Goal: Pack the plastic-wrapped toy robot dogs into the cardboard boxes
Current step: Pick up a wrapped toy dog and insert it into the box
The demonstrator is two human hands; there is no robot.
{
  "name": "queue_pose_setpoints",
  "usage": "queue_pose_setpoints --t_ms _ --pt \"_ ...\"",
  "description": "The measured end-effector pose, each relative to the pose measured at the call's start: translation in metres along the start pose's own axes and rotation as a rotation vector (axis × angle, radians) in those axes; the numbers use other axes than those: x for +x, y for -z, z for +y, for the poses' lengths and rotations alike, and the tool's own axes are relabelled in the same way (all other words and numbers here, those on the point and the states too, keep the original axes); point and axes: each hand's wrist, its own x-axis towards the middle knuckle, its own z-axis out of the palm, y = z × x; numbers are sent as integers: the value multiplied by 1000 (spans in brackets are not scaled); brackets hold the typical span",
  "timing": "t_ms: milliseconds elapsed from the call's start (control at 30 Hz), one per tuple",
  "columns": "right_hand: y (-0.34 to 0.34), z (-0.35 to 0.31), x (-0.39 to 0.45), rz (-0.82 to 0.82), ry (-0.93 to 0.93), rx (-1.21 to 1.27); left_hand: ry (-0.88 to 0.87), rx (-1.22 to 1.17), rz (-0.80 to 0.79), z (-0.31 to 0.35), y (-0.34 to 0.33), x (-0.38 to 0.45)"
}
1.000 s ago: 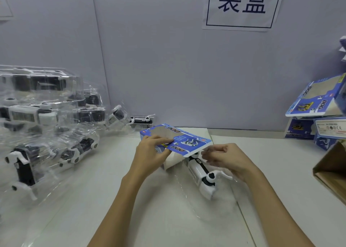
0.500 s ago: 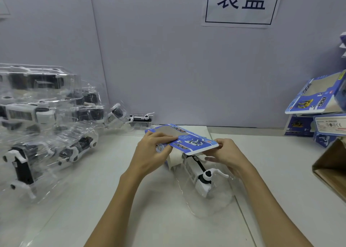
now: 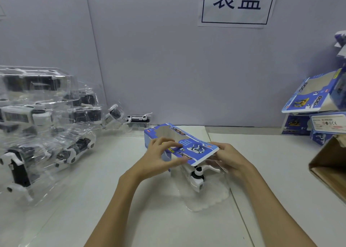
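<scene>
Left hand [image 3: 159, 157] grips the blue box [image 3: 179, 145], right hand [image 3: 229, 157] grips the wrapped toy dog [image 3: 196, 175] half inside; loose plastic may snag.

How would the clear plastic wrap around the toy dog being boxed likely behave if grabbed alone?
The wrap looks thin and glossy, so probably floppy and slippery. It spreads loosely beyond the toy dog, so pulling it alone would likely stretch slack before moving the toy.

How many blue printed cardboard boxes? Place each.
4: a centre box gripped by the left hand; three stacked at right, a tilted box atop a dark box and a labelled box. Others may be hidden.
</scene>
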Motion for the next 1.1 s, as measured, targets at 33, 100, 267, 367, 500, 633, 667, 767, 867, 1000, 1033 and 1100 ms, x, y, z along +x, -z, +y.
queue_pose_setpoints --t_ms 33,100,267,367,500,633,667,767,867,1000,1033,1100 --pt "-1 2 -1 -9 8 3 30 -20 -100 1 -3 -1" --pt "-7 5 -1 0 27 -8 23 10 -219 2 -9 -2" --pt "-14 9 8 105 60 2 -8 55 -184 -1 -11 0" --pt "-15 13 13 248 87 -6 -58 93 -127 -4 -8 2" --pt "-15 15 14 291 8 44 -64 68 -87 -8 -2 2" --pt "-18 17 13 275 -55 19 4 31 -204 -3 -6 -1" --pt "-19 18 12 261 -38 27 19 38 -228 -1 -8 -2" --pt "-22 19 11 350 -15 110 20 53 -217 5 -11 -3" --pt "-21 19 15 489 -69 216 -26 72 -124 5 -7 -3" --pt "-25 20 15 539 -77 275 -71 134 -38 3 -8 -3" --pt "-27 19 15 546 -79 291 -72 136 -56 3 -10 -3" --pt "-29 20 14 549 -79 312 -78 159 -139 3 -15 -3"
